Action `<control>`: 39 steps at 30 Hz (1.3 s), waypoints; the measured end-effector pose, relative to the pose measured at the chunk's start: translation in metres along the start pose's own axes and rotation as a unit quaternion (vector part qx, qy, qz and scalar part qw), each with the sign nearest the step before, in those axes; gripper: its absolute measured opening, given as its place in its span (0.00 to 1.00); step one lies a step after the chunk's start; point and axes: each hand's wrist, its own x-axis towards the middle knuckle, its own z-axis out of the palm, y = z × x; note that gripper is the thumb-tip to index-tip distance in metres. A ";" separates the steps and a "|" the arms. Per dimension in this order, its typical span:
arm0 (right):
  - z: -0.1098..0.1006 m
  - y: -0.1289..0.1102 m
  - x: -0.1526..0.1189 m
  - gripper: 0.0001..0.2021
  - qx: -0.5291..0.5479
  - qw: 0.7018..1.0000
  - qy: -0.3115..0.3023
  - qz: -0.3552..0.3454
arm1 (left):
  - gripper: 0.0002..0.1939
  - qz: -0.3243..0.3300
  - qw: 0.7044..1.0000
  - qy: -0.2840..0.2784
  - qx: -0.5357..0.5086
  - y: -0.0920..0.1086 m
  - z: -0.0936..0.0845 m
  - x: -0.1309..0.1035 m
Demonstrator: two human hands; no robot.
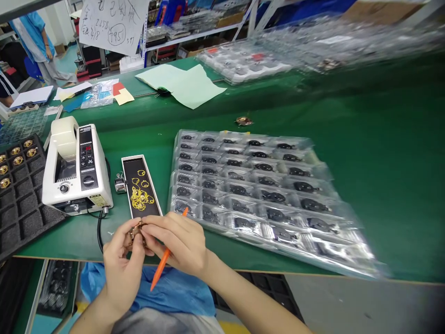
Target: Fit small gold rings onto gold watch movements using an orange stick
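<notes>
My left hand (121, 266) pinches a small rose-gold metal watch case (136, 232) between thumb and fingers, at the front edge of the table. My right hand (181, 239) has its fingertips against the right side of the same watch case. An orange pointed stick (161, 271) is gripped in my right hand, running under the fingers with its tip toward my lap. Fingers cover much of the watch case. Just beyond my hands lies a white-rimmed box (159, 208) with several thin yellow rings (141, 199) on its black bottom.
A white tape dispenser (78, 171) stands at left, with a tally counter (120, 183) beside the box. A black foam tray (24, 199) holds gold watch cases. Right of my hands sits a transparent tray (250, 181) of dark parts. Another metal piece (244, 121) lies behind it.
</notes>
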 end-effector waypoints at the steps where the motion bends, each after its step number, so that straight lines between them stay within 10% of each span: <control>1: -0.001 0.001 -0.001 0.04 -0.004 1.000 -0.003 -0.007 | 0.13 0.001 1.000 -0.001 0.001 0.000 0.000 0.000; 20: -0.007 -0.008 0.003 0.04 0.059 0.993 -0.018 0.105 | 0.12 -0.033 0.999 -0.033 -0.022 0.009 -0.002 0.010; 25: -0.026 0.000 0.010 0.06 0.254 0.893 -0.155 0.337 | 0.18 -0.156 0.973 -0.114 -0.126 0.012 -0.011 0.024; 28: -0.027 0.002 0.013 0.12 0.329 0.830 -0.279 0.355 | 0.20 -0.181 0.965 -0.135 -0.130 0.011 -0.014 0.027; 39: -0.014 -0.009 0.005 0.25 0.378 0.807 -0.307 0.335 | 0.21 -0.195 0.957 -0.191 -0.101 0.007 -0.018 0.030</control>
